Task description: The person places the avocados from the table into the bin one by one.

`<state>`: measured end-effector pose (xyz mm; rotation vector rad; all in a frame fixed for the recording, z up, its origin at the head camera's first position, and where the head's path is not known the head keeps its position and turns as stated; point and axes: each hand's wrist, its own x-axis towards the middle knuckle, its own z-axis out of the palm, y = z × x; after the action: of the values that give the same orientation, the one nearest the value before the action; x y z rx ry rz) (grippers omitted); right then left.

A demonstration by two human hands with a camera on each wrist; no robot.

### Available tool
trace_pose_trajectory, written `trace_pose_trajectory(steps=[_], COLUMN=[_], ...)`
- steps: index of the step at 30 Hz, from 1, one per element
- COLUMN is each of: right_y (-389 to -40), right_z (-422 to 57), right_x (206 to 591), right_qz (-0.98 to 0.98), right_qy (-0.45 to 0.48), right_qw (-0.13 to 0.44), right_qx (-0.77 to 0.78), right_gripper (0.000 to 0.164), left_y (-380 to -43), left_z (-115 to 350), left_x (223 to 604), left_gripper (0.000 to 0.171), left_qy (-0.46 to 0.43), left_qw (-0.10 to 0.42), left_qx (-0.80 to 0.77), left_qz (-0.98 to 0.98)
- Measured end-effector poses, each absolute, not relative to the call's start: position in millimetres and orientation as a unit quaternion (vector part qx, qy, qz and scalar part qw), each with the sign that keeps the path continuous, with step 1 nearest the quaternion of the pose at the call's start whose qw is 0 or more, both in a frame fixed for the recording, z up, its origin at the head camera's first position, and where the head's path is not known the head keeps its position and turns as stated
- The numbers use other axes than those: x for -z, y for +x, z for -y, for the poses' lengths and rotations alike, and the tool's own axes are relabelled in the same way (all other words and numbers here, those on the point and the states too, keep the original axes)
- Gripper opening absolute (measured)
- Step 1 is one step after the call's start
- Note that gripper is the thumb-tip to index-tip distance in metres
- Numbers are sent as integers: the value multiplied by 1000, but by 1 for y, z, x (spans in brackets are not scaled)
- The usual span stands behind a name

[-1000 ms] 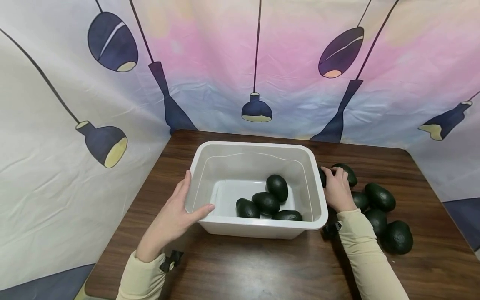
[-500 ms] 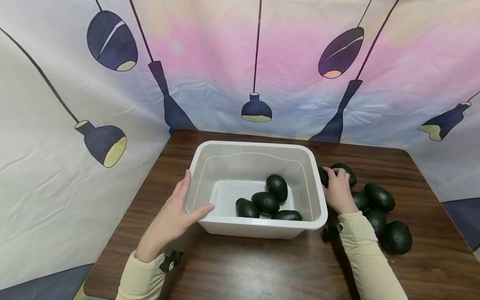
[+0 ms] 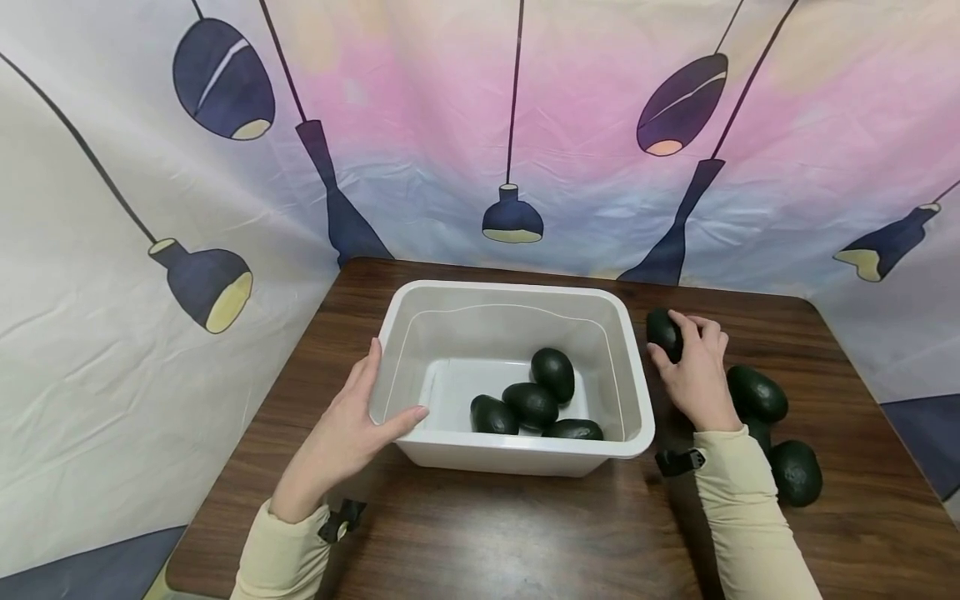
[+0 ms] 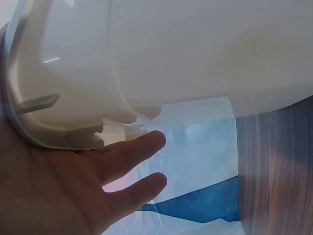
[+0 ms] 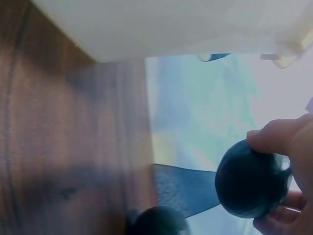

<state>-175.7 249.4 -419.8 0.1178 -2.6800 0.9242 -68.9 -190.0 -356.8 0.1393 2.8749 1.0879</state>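
Avocado (image 3: 664, 335) in the pinch of the right hand (image 3: 697, 375), thumb against one side, bent fingers against the other. Sits outside the pale tub (image 3: 491, 460), just beyond the right wall, with a strip of wooden table (image 3: 480, 542) showing between. Probably gripped by the flanks for a sure hold on smooth, rounded skin.

At the tub's near left corner, the left hand (image 3: 341, 433), fingers straight along the outer wall, thumb spread wide over the near rim: seemingly a steadying touch against sliding. On the tub floor, four more avocados (image 3: 531, 405), bunched toward the right and near side. Loose avocados (image 3: 757, 394) on the table to the right, apparently kept on that side for easy reach by the right hand.

In the head view, shows the whole layout, yet hides part of the pinched fruit behind fingers. In the right wrist view, shows fingertips curled under the fruit, all against the patterned cloth (image 5: 186, 98); suggests a lift off the table, but cannot tell for certain. Also shows another avocado (image 5: 161, 223), cut off by the lower edge, perhaps hidden from above. In the left wrist view, shows no fruit, only a gap between two straight fingers, hard to make out from the head.
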Motion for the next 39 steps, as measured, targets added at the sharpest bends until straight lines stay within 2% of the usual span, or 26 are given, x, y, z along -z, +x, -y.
trace_pose_trajectory(steps=[15,32,39], right_y=[-163,-153,-141], right_z=[-247,-242,-232], right_x=[382,363,344], right_qz=[883,832,800], right_qy=[66,84,70], right_qw=[286,363,357], right_qx=[-366,-410,-477], right_gripper=[60,62,59], left_y=[-69,-69,-69], left_z=[189,190,190], left_x=[356,356,357], left_gripper=[106,107,106], left_qy=[44,41,43], left_qw=[33,34,31], left_qx=[-352,-350,-348], left_qz=[-934,-935,-936])
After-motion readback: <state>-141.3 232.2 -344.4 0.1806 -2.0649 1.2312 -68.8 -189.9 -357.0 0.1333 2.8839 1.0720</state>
